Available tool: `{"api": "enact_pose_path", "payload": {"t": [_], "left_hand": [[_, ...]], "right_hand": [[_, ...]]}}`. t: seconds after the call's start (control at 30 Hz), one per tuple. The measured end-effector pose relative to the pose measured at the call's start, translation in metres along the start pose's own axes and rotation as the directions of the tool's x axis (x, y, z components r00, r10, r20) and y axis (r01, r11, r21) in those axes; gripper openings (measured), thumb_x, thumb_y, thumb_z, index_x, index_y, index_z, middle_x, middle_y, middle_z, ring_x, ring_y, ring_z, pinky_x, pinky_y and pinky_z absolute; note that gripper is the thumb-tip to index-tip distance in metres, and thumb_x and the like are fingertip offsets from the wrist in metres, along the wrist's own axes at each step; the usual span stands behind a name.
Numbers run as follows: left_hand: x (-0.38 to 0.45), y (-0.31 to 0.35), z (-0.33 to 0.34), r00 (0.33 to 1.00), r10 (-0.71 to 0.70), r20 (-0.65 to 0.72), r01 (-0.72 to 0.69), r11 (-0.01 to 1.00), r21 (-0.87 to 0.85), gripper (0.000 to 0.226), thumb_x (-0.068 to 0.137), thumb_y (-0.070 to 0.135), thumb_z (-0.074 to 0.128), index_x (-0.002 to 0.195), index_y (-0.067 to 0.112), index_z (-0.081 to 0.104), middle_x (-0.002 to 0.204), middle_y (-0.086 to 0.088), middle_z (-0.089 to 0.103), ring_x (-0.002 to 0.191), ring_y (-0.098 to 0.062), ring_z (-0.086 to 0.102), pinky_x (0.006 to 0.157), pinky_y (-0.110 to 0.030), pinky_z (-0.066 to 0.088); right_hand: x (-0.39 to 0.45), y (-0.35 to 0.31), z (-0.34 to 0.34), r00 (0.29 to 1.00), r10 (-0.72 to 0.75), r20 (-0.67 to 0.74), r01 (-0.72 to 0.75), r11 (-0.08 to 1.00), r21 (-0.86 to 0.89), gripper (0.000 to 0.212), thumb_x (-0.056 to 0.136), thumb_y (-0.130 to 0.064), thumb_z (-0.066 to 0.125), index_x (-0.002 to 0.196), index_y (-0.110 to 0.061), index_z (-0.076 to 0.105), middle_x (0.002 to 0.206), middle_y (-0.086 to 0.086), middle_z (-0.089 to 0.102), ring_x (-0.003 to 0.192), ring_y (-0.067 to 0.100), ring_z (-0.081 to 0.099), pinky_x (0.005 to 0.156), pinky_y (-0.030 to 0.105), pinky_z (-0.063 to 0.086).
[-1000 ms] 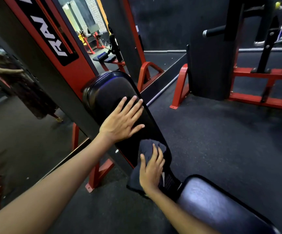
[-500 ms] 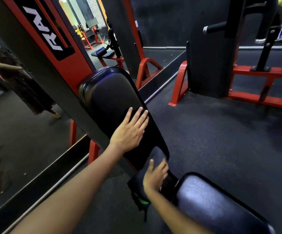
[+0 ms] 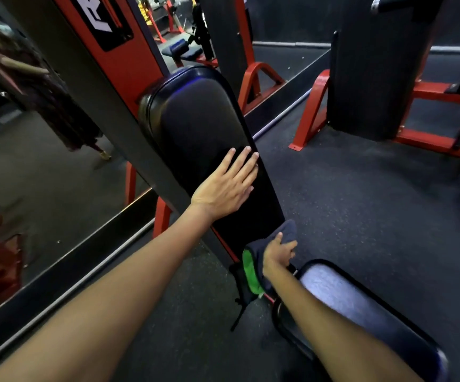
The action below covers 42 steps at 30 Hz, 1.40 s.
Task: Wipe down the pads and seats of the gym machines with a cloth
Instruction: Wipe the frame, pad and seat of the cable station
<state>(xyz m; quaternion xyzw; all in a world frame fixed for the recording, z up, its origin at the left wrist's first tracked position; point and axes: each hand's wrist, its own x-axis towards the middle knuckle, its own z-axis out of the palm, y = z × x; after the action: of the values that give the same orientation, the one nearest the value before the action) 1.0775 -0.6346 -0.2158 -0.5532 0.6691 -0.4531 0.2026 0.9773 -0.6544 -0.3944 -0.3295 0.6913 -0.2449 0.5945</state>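
Left hand [image 3: 224, 186] lies flat with straight fingers on the lower half of the back pad [image 3: 204, 139], bracing it; my right hand [image 3: 279, 253] grips the cloth [image 3: 253, 268] at the foot of that pad, where it meets the seat [image 3: 361, 307]. Judged from this position, the stroke has reached the bottom edge of the back pad. Below the back pad, the seat is not yet under the cloth, and the other machines beyond the pad remain to be wiped
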Motion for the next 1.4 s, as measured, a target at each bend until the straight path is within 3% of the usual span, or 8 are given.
{"api": "enact_pose_path", "payload": {"t": [0.2, 0.47, 0.57, 0.63, 0.7, 0.97, 1.13, 1.4], "left_hand": [[0.000, -0.001, -0.002, 1.000, 0.005, -0.007, -0.005, 1.000, -0.029, 0.054, 0.097, 0.037, 0.024, 0.127, 0.009, 0.058, 0.140, -0.011, 0.050, 0.133, -0.032, 0.042, 0.111, -0.048, 0.022], [-0.012, 0.024, -0.003, 0.980, -0.186, -0.069, 0.131, 0.870, -0.475, 0.049, 0.094, 0.041, 0.037, 0.105, 0.004, 0.068, 0.120, -0.013, 0.065, 0.119, -0.031, 0.057, 0.107, -0.042, 0.030], [-0.036, 0.101, -0.031, 0.849, -0.300, 0.435, 0.500, 0.195, -0.843, 0.048, 0.094, 0.045, 0.047, 0.123, 0.007, 0.057, 0.130, -0.011, 0.057, 0.123, -0.023, 0.052, 0.103, -0.022, 0.028], [-0.043, 0.157, -0.058, 0.603, -0.034, 0.797, 0.643, -0.570, -0.511, 0.060, 0.086, 0.053, 0.058, 0.127, 0.011, 0.047, 0.127, -0.004, 0.057, 0.116, -0.012, 0.053, 0.092, -0.010, 0.035], [-0.049, 0.204, -0.066, 0.416, 0.191, 0.889, 0.479, -0.877, -0.036, 0.066, 0.079, 0.052, 0.066, 0.125, 0.008, 0.047, 0.120, -0.004, 0.060, 0.113, -0.015, 0.057, 0.092, -0.019, 0.044], [-0.092, 0.272, -0.101, 0.253, 0.401, 0.880, 0.210, -0.911, 0.355, 0.048, 0.069, 0.010, 0.070, 0.116, 0.008, 0.060, 0.101, -0.016, 0.071, 0.090, -0.031, 0.068, 0.072, -0.033, 0.055], [-0.103, 0.297, -0.128, 0.150, 0.557, 0.817, 0.247, -0.821, 0.515, 0.020, 0.083, 0.020, 0.063, 0.099, 0.009, 0.066, 0.076, -0.007, 0.070, 0.076, -0.022, 0.063, 0.064, -0.027, 0.047], [-0.082, 0.353, -0.156, -0.074, 0.489, 0.869, 0.337, -0.808, 0.483, 0.046, 0.083, 0.025, 0.071, 0.114, -0.008, 0.061, 0.098, -0.015, 0.066, 0.088, -0.024, 0.061, 0.065, -0.027, 0.048]], "right_hand": [[-0.012, -0.029, -0.004, 0.896, -0.441, 0.052, 0.443, 0.895, -0.049, 0.052, 0.098, -0.024, 0.049, 0.144, -0.005, 0.032, 0.144, 0.023, 0.032, 0.129, 0.039, 0.037, 0.103, 0.041, 0.032], [-0.005, -0.025, -0.073, 0.839, -0.376, 0.392, 0.243, 0.906, 0.347, 0.047, 0.097, -0.016, 0.053, 0.141, -0.013, 0.039, 0.132, 0.006, 0.052, 0.118, 0.021, 0.053, 0.098, 0.029, 0.043], [-0.004, -0.016, -0.086, 0.793, -0.426, 0.436, 0.363, 0.905, 0.224, 0.042, 0.095, -0.029, 0.055, 0.134, -0.016, 0.046, 0.131, 0.006, 0.055, 0.119, 0.023, 0.054, 0.102, 0.039, 0.044], [0.001, -0.005, -0.093, 0.800, -0.397, 0.450, 0.421, 0.906, 0.052, 0.046, 0.095, -0.044, 0.049, 0.132, -0.017, 0.050, 0.133, 0.011, 0.052, 0.121, 0.026, 0.051, 0.104, 0.042, 0.041], [0.006, 0.010, -0.100, 0.837, -0.244, 0.490, 0.325, 0.942, -0.087, 0.064, 0.091, -0.062, 0.042, 0.138, -0.020, 0.047, 0.142, 0.011, 0.042, 0.129, 0.027, 0.044, 0.109, 0.045, 0.036], [0.015, 0.056, -0.175, 0.867, 0.042, 0.496, 0.231, 0.848, -0.477, 0.071, 0.085, -0.054, 0.059, 0.140, -0.013, 0.038, 0.135, 0.011, 0.050, 0.115, 0.024, 0.051, 0.091, 0.032, 0.046], [0.005, 0.078, -0.233, 0.643, 0.410, 0.647, -0.072, 0.873, -0.482, 0.031, 0.097, -0.035, 0.051, 0.114, -0.011, 0.061, 0.097, 0.004, 0.068, 0.091, 0.020, 0.064, 0.078, 0.031, 0.053], [0.045, 0.094, -0.264, 0.829, 0.039, 0.558, 0.367, 0.714, -0.596, 0.031, 0.076, -0.023, 0.078, 0.096, -0.005, 0.063, 0.091, 0.012, 0.070, 0.092, 0.027, 0.066, 0.086, 0.042, 0.052]]}}
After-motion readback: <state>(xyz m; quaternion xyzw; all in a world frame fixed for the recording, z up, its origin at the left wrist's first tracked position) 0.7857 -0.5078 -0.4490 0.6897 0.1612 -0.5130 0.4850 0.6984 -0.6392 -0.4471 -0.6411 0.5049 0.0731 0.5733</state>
